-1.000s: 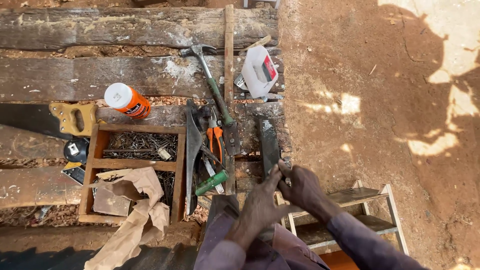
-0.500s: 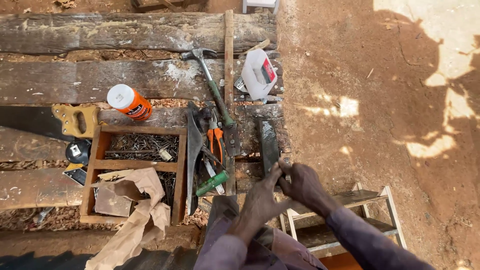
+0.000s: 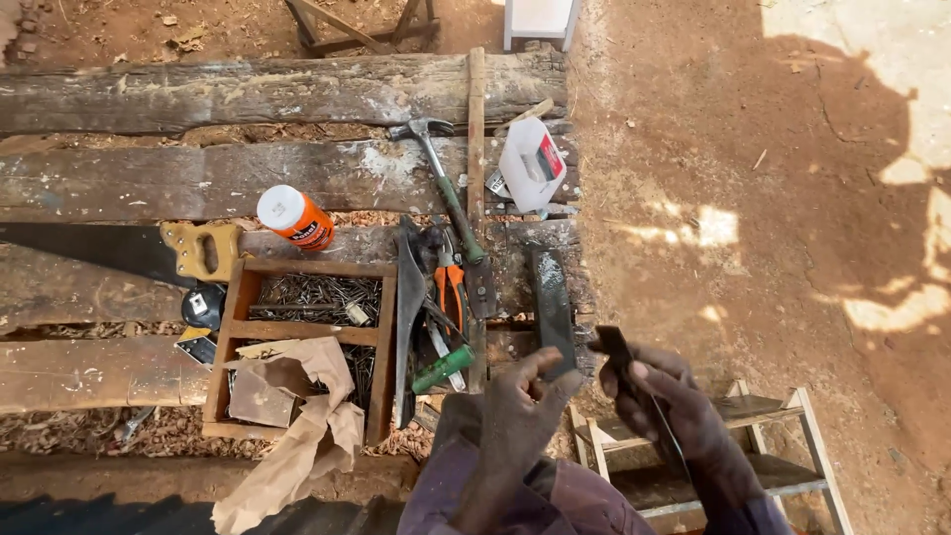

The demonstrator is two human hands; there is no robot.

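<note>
Plank bench [image 3: 198, 183]: hammer [image 3: 441, 183] at 12 o'clock, orange bottle [image 3: 294, 217] at 10, nail tray [image 3: 307, 342], handsaw [image 3: 149, 250] at 9, dark block [image 3: 551, 297].

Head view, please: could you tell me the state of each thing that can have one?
Right hand: grip closed on a thin dark blade.
Left hand: open, fingers spread, beside the blade.
Orange glue bottle with white cap: capped, lying on its side.
Wooden compartment tray: holds nails and crumpled brown paper.
Green-handled claw hammer: lying flat on the planks.
White plastic jug: lying tipped over.

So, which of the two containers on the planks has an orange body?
The cylindrical bottle with the white cap, beside the saw handle. The other, a jug, is white.
</note>
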